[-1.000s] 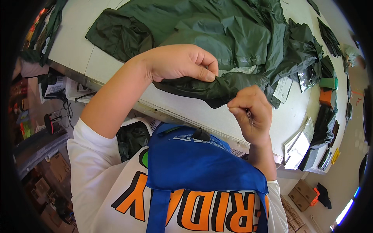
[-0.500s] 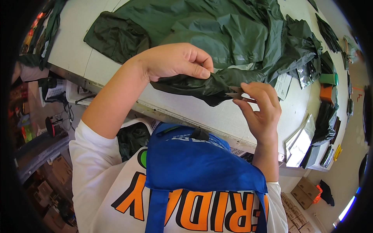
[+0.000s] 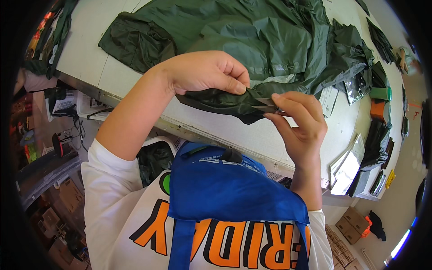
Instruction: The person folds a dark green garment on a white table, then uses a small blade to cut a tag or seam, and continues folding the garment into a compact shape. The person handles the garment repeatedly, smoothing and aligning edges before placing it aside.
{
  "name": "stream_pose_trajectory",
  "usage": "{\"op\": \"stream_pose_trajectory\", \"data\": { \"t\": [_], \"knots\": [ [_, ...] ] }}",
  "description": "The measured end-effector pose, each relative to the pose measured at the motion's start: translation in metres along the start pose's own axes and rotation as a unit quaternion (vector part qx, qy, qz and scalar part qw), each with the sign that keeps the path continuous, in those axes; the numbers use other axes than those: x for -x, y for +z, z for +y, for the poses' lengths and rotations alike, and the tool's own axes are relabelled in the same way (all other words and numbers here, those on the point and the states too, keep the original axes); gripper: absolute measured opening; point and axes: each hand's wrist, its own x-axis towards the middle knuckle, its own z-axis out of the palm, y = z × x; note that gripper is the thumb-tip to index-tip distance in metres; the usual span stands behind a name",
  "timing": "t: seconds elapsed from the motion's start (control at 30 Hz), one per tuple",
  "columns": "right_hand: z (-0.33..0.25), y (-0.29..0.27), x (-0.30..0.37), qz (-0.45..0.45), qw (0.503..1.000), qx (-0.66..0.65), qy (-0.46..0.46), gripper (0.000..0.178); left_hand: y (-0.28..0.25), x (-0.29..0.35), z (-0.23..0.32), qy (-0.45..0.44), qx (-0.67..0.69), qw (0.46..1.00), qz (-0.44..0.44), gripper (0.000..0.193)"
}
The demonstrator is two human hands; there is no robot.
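A large dark green garment of thin, shiny fabric spreads crumpled over the white table. My left hand pinches a gathered fold of it between thumb and fingers near the table's front edge. Thread snips are in my right hand, held between thumb and fingers. Their two pointed metal blades stand apart and point left, against the fold just right of my left fingertips. Whether a thread lies between the blades is too small to tell.
Papers in clear sleeves lie at the table's right edge, near a green roll and an orange box. White baskets stand below the front edge on the left. Cardboard boxes are on the floor at right.
My right hand has shifted slightly left, bringing the snips' blades closer to my left fingertips. My left hand keeps its pinch on the fold and has moved only slightly.
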Motion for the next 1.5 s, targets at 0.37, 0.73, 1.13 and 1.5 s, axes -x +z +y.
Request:
{"op": "stream_pose_trajectory", "data": {
  "t": [0.37,0.73,1.13,1.5],
  "knots": [
    [-0.012,0.007,-0.001,-0.021,0.999,-0.016,0.034,0.025,0.007,0.000,0.006,0.001,-0.023,1.000,0.008,0.015],
    [-0.015,0.009,-0.003,-0.014,0.998,-0.057,0.016,0.022,0.007,-0.001,0.005,-0.001,-0.019,1.000,0.011,0.016],
    [-0.006,0.023,0.005,-0.045,0.993,0.007,-0.113,0.030,0.006,-0.006,-0.002,-0.004,0.025,1.000,0.010,0.015],
    [-0.004,0.006,0.006,-0.064,0.995,-0.036,-0.063,0.030,0.013,-0.009,-0.015,0.010,0.040,0.999,-0.013,0.013]
  ]
}}
